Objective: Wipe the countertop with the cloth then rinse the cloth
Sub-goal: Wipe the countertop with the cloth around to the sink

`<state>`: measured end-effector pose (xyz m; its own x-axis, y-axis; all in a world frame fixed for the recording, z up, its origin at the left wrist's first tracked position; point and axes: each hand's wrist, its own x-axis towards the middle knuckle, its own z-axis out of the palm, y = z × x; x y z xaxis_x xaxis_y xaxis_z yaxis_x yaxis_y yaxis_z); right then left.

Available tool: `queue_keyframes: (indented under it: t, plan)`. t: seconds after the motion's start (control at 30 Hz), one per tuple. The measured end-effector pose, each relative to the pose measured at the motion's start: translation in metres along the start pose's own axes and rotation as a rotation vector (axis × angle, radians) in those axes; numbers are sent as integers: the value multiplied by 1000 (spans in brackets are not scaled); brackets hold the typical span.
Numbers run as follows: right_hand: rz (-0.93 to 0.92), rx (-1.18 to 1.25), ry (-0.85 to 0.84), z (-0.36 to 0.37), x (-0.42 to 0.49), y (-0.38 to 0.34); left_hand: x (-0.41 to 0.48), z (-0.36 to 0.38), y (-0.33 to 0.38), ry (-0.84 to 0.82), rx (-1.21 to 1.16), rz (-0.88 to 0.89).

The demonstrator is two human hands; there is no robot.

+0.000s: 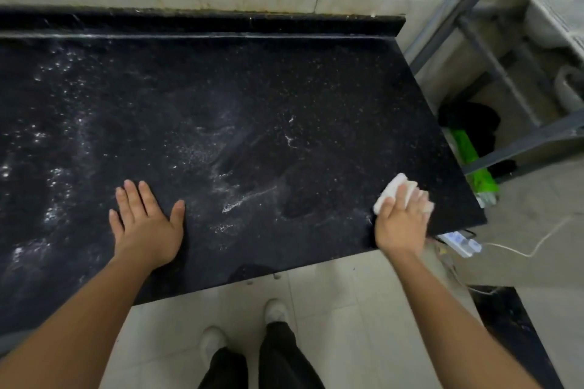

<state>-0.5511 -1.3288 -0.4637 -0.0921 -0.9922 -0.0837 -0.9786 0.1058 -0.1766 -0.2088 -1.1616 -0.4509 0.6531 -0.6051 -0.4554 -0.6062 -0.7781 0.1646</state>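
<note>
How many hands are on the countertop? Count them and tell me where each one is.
2. The left hand lies flat on the countertop near its front edge. The right hand presses the white cloth near the countertop's front right corner. None seems hidden.

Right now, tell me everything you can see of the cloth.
The cloth is white and soft-looking, bunched into a small wad rather than spread flat. It lies on the black countertop near its front right corner, close to the right edge. The right hand lies across its top and presses down, so only its far end and a bit at the right side show. Motion blur hides its weave and whether it is wet. Nothing else touches it.
</note>
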Motion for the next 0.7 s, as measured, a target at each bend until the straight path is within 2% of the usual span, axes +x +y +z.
queue_keyframes:
  t: [0.07, 0.17, 0.23, 0.3, 0.33, 0.37, 0.43, 0.53, 0.6, 0.7]
  plan:
    - [-163, -40, 35, 12, -51, -28, 0, -1, 1, -8, 10, -2]
    - [-533, -55, -40, 28, -114, -75, -1, -3, 2, -23, 22, -5]
    - [-767, -41, -133, 24, -127, -90, -2, -4, 1, -22, 28, -3]
    - [-921, -150, -161, 20, -107, -75, -2, -3, 0, -16, 38, 1]
    - [-901, -194, -137, 19, -91, -61, -2, -3, -1, -12, 37, 6]
    - [-779, -194, -95, 18, -75, -44, -3, -3, -2, -10, 29, 11]
    - [-414, -112, -10, 11, -43, -12, -3, -3, -2, -8, 15, 21]
    - [-25, -53, -43, 5, -9, -7, -2, -3, -2, -4, 10, 17]
    - [49, -39, -89, 2, 14, -34, -1, -1, -3, -5, -4, 20]
    - [-36, -60, -147, 9, 51, -79, 1, 1, -4, -1, -11, 16]
